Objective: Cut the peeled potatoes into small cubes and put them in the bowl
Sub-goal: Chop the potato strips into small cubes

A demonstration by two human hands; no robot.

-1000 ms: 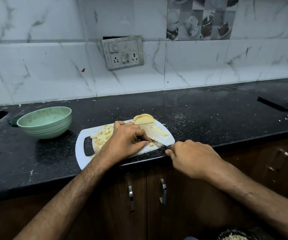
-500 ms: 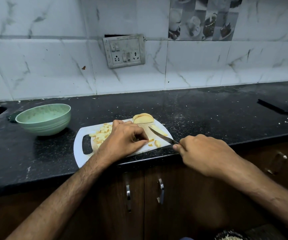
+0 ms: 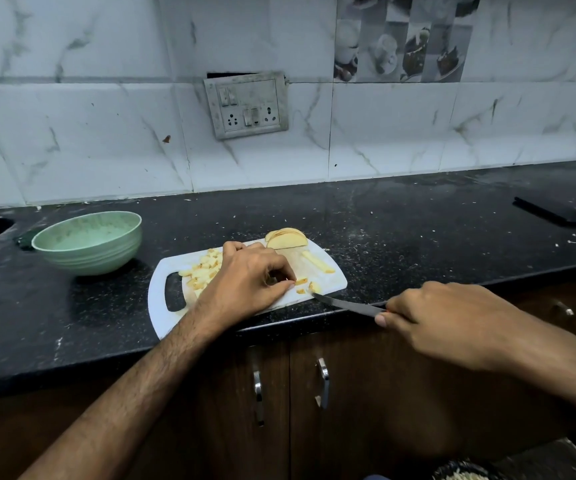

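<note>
No brand, label or writing can be read anywhere in view. The counter (image 3: pixel 383 216) is black speckled stone, strewn with pale crumbs, backed by white marble-look wall tiles, a grimy switch-and-socket plate (image 3: pixel 246 105) and a picture tile of cups and desserts (image 3: pixel 400 38). Brown cabinet doors with metal handles (image 3: pixel 323 382) sit below its front edge. A dark flat object (image 3: pixel 556 213) lies far to the right.

A white cutting board (image 3: pixel 161 306) lies at the counter's front edge. The left hand (image 3: pixel 248 282) rests on it with curled fingers, fingertips pinching a potato strip (image 3: pixel 301 280) by its near end. A pile of potato cubes (image 3: pixel 203 271) sits just behind that hand, a stack of potato slices (image 3: pixel 286 238) at the board's far corner, and a lone potato stick (image 3: pixel 317 262) to their right. The right hand (image 3: pixel 452 320) grips the handle of a knife (image 3: pixel 345 304), its tip touching the board beside the cut pieces. A green bowl (image 3: pixel 89 242) stands left of the board, apart from it.
</note>
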